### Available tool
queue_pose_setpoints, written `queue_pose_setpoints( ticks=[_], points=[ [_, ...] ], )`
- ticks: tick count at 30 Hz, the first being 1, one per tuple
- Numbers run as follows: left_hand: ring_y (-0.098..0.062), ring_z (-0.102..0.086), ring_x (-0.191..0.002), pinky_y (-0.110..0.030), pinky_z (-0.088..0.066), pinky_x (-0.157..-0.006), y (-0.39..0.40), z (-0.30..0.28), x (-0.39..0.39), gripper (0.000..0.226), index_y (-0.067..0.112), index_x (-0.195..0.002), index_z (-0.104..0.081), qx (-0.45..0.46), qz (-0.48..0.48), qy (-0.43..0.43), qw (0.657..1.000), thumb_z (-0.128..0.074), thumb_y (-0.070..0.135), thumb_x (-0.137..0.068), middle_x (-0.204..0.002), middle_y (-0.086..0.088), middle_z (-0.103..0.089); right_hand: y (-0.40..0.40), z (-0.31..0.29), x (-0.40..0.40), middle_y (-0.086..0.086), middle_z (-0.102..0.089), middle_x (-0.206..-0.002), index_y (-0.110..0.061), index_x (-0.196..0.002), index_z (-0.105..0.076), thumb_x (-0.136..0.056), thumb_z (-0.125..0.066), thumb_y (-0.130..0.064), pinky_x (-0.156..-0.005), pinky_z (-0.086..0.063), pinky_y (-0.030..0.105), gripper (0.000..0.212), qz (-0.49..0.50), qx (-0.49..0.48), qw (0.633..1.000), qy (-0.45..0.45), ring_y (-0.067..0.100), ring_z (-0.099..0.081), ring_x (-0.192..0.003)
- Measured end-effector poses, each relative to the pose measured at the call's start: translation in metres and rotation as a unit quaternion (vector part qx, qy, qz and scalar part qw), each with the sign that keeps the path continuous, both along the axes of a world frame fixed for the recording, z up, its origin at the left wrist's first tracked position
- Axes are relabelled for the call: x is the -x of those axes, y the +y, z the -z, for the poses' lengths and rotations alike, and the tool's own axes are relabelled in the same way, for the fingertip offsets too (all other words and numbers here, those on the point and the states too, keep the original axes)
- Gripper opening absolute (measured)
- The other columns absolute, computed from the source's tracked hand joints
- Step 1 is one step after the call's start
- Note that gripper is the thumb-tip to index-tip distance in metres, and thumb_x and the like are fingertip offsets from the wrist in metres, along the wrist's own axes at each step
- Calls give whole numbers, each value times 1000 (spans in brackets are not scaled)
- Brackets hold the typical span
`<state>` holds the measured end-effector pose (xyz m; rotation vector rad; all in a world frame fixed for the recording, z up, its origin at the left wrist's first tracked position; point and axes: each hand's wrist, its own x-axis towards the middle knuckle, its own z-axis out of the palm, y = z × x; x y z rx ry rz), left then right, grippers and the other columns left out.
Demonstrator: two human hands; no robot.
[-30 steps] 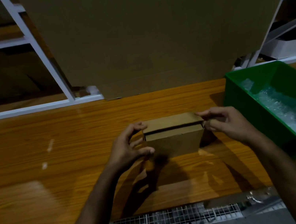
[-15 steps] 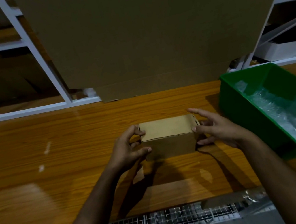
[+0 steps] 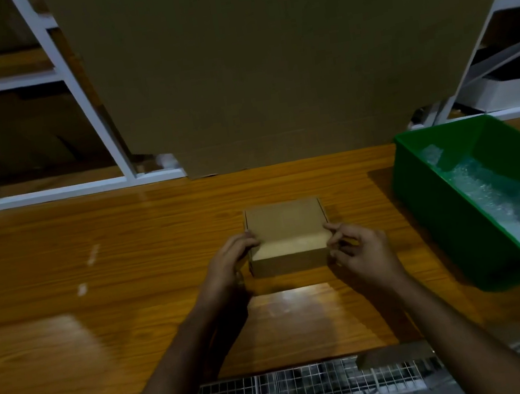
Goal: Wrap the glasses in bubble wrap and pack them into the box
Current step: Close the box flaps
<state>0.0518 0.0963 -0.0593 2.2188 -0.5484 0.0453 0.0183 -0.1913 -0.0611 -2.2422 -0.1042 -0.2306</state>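
Since half a second ago we have brought both hands onto the small brown cardboard box (image 3: pixel 286 238) at mid-table: our left hand (image 3: pixel 229 269) grips its left side, our right hand (image 3: pixel 358 251) pinches the right front corner. We should press the lid evenly, steadying both sides. We can read no writing; clear bubble wrap (image 3: pixel 509 203) lies in the green plastic bin (image 3: pixel 426 192).
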Motion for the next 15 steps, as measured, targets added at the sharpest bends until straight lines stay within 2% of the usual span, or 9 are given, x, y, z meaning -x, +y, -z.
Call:
queue_pose_setpoints(
  ticks=[2,3,5,6,8,10,12,15],
  points=[
    [-4,-39,-129,-20,-36,-114,-4,-1,-3,63,9,-125,-64,-2,-28,-14,1000,-56,-10,-66,-138,1,-52,3,-6,-2,-4,-62,-134,-23,-93,-69,-87,-71,-21,-86,-50,25,6,11,70,997,-10,13,-53,-123],
    [-5,-42,-128,-26,-38,-113,-8,-1,-6,59,9,-123,-65,-6,-39,-27,999,-53,-14,-70,-136,-3,-55,6,-11,-6,-5,-63,-131,-24,-99,-70,-88,-64,-35,-84,-46,27,16,16,128,991,-19,14,-51,-121],
    [-12,-44,-130,-23,-34,-111,-18,-4,-9,48,8,-127,-63,-19,-53,-36,998,-51,-7,-84,-139,-7,-54,14,-16,-19,-5,-61,-132,-24,-118,-64,-91,-52,-50,-86,-43,32,39,13,199,980,-12,18,-44,-126],
    [-15,-41,-135,-22,-28,-113,-23,-5,-10,46,9,-133,-59,-31,-55,-30,998,-50,2,-89,-144,-7,-50,19,-17,-26,-3,-55,-140,-24,-126,-59,-95,-49,-51,-95,-44,36,42,11,210,978,2,21,-39,-134],
    [-19,-29,-145,-25,-18,-118,-32,-1,-12,52,11,-146,-47,-72,-37,-20,997,-43,21,-95,-155,-7,-39,29,-14,-37,2,-30,-161,-22,-146,-43,-101,-42,-52,-116,-27,43,54,-10,245,969,36,25,-17,-151],
    [-21,-18,-151,-31,-11,-123,-37,6,-13,59,15,-155,-33,-136,-18,-27,990,-30,35,-99,-163,-5,-27,37,-7,-41,3,-10,-168,-19,-157,-23,-104,-31,-52,-122,-11,44,63,-28,290,955,56,22,0,-155],
    [-19,-11,-154,-36,-10,-125,-38,9,-13,63,18,-158,-22,-197,-24,-37,979,-20,42,-100,-166,-2,-19,41,-1,-39,4,-8,-168,-17,-159,-16,-105,-24,-50,-123,-9,45,64,-27,304,951,48,21,3,-155],
    [-17,-8,-154,-37,-10,-125,-40,9,-13,64,18,-159,-17,-238,-33,-54,969,-16,44,-100,-167,-2,-16,42,1,-37,6,-13,-167,-15,-159,-18,-105,-22,-47,-122,-16,48,63,-21,320,947,30,23,-2,-155]
  ],
)
